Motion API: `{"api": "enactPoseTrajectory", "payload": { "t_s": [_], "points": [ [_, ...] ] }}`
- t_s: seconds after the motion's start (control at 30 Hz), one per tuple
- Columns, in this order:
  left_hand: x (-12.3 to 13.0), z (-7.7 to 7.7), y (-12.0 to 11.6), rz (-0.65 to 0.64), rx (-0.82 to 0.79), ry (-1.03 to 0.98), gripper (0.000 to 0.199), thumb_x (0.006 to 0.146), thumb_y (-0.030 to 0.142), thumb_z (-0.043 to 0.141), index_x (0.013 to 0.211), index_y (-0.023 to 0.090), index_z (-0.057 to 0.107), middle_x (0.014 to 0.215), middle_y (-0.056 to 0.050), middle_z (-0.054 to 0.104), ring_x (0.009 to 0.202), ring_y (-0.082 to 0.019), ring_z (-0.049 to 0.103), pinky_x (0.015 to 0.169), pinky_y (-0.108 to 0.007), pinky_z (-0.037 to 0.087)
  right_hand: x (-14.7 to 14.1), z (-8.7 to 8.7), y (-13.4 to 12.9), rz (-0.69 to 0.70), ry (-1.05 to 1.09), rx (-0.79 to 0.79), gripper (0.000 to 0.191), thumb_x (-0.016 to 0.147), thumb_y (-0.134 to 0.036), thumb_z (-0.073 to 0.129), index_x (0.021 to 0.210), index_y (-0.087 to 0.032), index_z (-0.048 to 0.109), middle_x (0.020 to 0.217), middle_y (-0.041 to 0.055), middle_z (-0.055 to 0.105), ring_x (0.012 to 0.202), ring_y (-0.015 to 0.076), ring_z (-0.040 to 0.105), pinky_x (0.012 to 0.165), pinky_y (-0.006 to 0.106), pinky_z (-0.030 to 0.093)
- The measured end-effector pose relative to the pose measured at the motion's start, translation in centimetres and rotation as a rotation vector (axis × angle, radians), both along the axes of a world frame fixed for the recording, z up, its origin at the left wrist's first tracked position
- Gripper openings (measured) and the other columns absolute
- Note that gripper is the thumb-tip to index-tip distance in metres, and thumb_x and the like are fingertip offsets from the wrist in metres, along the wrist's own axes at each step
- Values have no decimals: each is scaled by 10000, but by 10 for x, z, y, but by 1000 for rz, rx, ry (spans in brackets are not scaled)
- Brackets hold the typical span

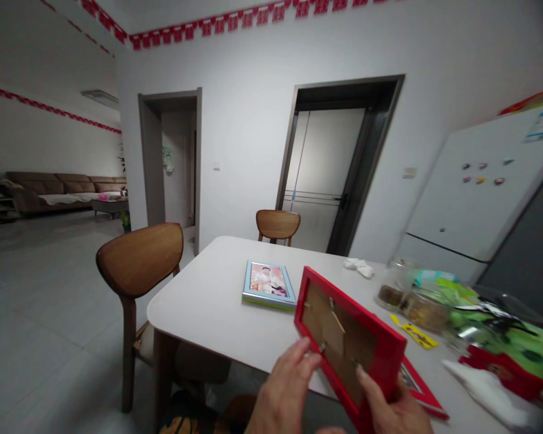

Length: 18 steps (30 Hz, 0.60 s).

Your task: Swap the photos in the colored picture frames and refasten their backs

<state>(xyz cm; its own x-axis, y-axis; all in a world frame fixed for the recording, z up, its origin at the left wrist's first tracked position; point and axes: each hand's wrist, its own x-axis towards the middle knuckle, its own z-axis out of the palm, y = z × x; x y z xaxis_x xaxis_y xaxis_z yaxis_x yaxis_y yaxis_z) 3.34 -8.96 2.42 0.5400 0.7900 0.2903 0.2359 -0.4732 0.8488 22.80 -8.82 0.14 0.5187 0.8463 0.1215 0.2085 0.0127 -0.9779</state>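
Observation:
A red photo frame [391,349] is held tilted over the table's near edge, its brown backing board [314,313] and small metal clips facing me. My right hand [396,404] grips its lower right side, thumb over the back. At the lower left edge of the frame is my left hand [285,386], fingers stretched out and fingertips at a metal clip [322,348]. A second red frame [428,395] lies on the table, partly hidden behind the held one. Beyond them, a light blue photo frame [268,283] with a picture of a person rests flat, apparently on another frame.
The white table [194,301] carries glass jars [425,307], a yellow packet [419,336], crumpled white tissue [359,267] and green bags [520,349] on its right. Wooden chairs stand at the left [142,259] and far side [278,224]. A white fridge [475,199] is at the right.

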Motion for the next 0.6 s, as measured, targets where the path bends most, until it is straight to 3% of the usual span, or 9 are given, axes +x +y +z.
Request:
{"api": "enactPoseTrajectory", "payload": {
  "t_s": [0.1,0.13,0.23,0.3,0.43,0.53,0.6],
  "points": [
    [13,-16,28,-54,106,244,813,620,316,666,1291,99,262,1366,-175,187,1244,-317,151,1014,-448,146,-18,-17,-6,-44,96,-61,413,549,-516,568,871,-258,578,815,11,667,889,272,568,808,365,438],
    [16,-25,33,-51,107,344,874,584,296,685,1300,83,231,1368,-191,154,1248,-324,120,1011,-466,122,-26,-22,-6,4,146,-64,458,531,-496,593,907,-235,587,815,21,672,891,267,573,796,351,450],
    [18,-53,41,-10,125,515,927,536,262,692,1313,149,199,1383,-158,95,1255,-322,56,988,-520,61,-49,-37,-4,91,361,-27,507,513,-462,621,979,-265,584,814,11,676,867,245,593,725,326,488],
    [11,-62,43,26,182,552,873,562,213,644,1312,201,197,1391,-117,96,1263,-290,57,989,-512,42,-62,-45,-2,113,477,-21,485,510,-450,631,968,-294,588,806,3,676,832,236,605,684,322,501],
    [-11,-59,49,44,243,578,698,635,157,523,1284,231,278,1377,-88,198,1257,-228,148,1005,-451,84,-70,-49,3,134,661,-29,494,610,-489,553,1045,-256,537,813,15,674,822,216,609,655,324,501],
    [-21,-56,53,57,262,594,586,689,158,469,1255,236,340,1361,-88,249,1248,-220,186,1003,-440,117,-59,-46,4,33,774,38,605,619,-502,551,1154,-247,428,890,4,660,849,198,597,661,312,494],
    [-22,-56,54,56,284,606,533,720,168,450,1241,240,361,1353,-89,269,1243,-215,204,1005,-432,122,-47,-46,4,-9,728,38,685,597,-511,573,1193,-240,373,933,8,647,851,197,593,664,305,489]
  ]
}}
